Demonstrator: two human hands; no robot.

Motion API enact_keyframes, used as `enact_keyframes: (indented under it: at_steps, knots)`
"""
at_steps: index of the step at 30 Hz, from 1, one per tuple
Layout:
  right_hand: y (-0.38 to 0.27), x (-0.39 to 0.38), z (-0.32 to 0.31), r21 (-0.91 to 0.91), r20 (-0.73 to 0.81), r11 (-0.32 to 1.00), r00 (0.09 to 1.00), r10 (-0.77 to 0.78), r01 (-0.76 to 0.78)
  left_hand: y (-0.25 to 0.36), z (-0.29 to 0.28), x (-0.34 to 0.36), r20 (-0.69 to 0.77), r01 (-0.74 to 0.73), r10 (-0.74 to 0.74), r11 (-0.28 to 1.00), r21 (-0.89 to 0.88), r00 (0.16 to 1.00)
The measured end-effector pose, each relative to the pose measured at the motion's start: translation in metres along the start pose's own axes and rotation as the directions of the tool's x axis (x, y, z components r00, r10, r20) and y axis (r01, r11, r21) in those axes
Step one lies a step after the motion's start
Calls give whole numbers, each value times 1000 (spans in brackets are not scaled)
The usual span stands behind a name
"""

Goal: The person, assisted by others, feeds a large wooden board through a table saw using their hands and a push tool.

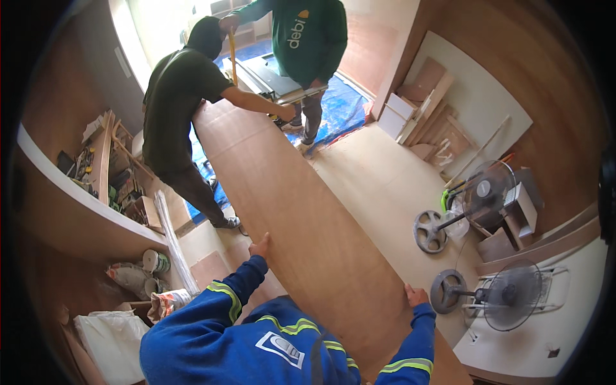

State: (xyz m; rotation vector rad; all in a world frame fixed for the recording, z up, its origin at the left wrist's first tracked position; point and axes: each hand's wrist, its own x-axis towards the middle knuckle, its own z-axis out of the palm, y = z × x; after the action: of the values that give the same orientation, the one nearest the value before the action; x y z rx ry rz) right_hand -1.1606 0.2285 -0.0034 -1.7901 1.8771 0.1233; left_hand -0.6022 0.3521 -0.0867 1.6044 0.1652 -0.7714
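A long, reddish-brown plywood panel [301, 212] slants from the lower right toward the far left, in front of my body. My left hand [260, 246] grips its left edge, thumb laid on top. On the opposite edge, nearer to me, my right hand [416, 296] holds the panel, its fingers partly hidden. Both my sleeves are blue with reflective bands. At the far end a person in a dark shirt [179, 96] bends over the panel, one arm reaching across it. Another person in a green sweatshirt [309, 42] stands beyond.
A table saw [273, 80] stands over a blue tarp [343, 106] at the back. Two pedestal fans [486, 192] stand at right, near leaning board offcuts [436, 122]. At left are a tool shelf [102, 160], long wrapped strips [173, 237], buckets [155, 261] and sacks [170, 303].
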Motion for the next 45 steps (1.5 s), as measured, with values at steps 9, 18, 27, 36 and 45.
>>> enact_keyframes:
  at_steps: [9,18,27,36,45]
  knots:
    - [10,6,2,16,-16,994,994,-104,105,6,-1,-8,14,45,-45,998,32,999]
    - [-8,-2,-5,-7,33,998,997,-70,70,6,2,-6,33,103,-100,990,-101,994]
    - [-63,17,-11,-25,140,999,990,-25,29,-10,-2,14,-37,53,-48,990,132,998]
    - [-103,27,-3,-38,70,994,993,-97,100,14,2,-24,-120,1,38,952,307,992]
    - [-129,63,26,-33,25,999,999,-31,32,47,7,-45,-130,162,-120,903,398,984]
